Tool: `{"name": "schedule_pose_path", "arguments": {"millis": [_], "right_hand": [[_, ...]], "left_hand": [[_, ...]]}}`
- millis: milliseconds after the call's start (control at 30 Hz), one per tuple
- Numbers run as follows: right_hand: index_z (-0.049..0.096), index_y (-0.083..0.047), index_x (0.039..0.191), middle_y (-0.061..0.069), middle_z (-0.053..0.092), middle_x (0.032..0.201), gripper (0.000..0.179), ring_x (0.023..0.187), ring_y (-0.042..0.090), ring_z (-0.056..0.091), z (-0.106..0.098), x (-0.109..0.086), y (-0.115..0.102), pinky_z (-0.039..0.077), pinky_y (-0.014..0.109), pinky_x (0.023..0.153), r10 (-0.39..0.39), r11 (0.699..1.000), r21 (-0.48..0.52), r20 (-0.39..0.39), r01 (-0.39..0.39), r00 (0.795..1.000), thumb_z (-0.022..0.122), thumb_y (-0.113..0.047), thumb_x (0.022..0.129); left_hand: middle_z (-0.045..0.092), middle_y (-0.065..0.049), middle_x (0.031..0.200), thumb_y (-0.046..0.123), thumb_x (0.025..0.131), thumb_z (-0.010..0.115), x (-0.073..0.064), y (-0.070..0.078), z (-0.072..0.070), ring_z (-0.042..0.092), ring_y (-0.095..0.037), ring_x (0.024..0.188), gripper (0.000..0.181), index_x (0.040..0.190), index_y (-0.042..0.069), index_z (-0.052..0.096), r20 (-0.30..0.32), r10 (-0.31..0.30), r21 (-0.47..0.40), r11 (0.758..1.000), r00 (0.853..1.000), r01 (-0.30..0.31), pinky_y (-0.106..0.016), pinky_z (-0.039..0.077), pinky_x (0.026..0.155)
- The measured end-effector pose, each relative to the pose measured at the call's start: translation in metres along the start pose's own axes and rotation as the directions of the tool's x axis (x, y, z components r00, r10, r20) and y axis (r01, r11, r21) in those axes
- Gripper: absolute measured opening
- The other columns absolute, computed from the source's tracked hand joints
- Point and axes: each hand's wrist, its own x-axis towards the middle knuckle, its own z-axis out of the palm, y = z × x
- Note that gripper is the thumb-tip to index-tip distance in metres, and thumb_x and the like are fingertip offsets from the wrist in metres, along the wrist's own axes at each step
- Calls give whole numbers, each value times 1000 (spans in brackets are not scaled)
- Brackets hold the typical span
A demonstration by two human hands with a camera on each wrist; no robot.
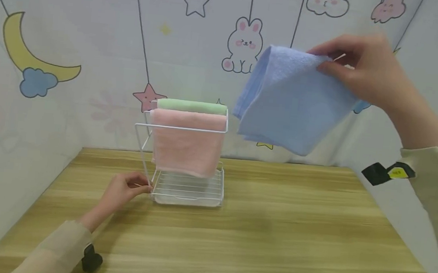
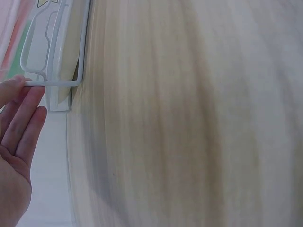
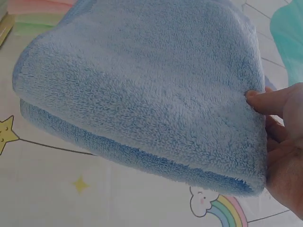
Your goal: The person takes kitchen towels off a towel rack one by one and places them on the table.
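A folded light-blue towel (image 1: 297,102) hangs in the air to the right of a small white wire towel rack (image 1: 182,128). My right hand (image 1: 373,72) pinches the towel along its upper right edge, thumb in front. The right wrist view shows its fluffy doubled layers. Low on the rack's left side, my left hand (image 1: 120,190) pinches the frame wire between thumb and fingers, also visible in the left wrist view. A pink towel (image 1: 188,144) drapes over one rack bar, with a light-green towel (image 1: 192,106) on the bar behind it.
The rack's base holds a wire grid over a pale tray (image 1: 186,201), standing on a wood-grain table (image 1: 271,247). Behind the table hangs a white backdrop (image 1: 108,55) printed with a moon, stars and a rabbit. Dark straps show at both beige sleeves.
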Motion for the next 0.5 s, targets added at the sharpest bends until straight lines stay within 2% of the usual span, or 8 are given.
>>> {"name": "schedule_pose_path", "arguments": {"millis": [100,233,433,500], "right_hand": [[69,-21,110,-15,65,101,24,76,-1,61,1,-9,9,46,4,64,8,998,-61,31,-6,999,64,-15,88],[68,-25,111,-12,63,103,26,78,-1,58,6,-20,19,44,3,65,3,993,-116,67,5,998,64,-14,88],[69,-23,109,-1,67,104,27,79,-6,55,26,-37,30,45,4,67,-41,992,-110,122,55,992,66,-8,86],[69,-23,108,0,68,103,28,81,-7,54,34,-43,34,45,5,67,-51,993,-101,152,67,987,66,-6,85]], "left_hand": [[73,-12,86,17,77,76,-1,0,0,69,-5,71,15,85,6,69,0,-4,-1,1000,1000,4,-19,55,65],[73,-12,86,18,77,76,-1,1,-1,68,-3,70,15,85,7,69,-2,-10,11,1000,1000,10,-19,55,65],[73,-12,86,15,76,76,1,0,-1,68,-4,71,14,85,7,69,-6,-3,17,1000,1000,3,-20,55,64],[73,-12,86,15,77,76,1,0,-1,69,-4,71,13,85,7,69,-3,-3,15,1000,1000,4,-20,55,65]]}}
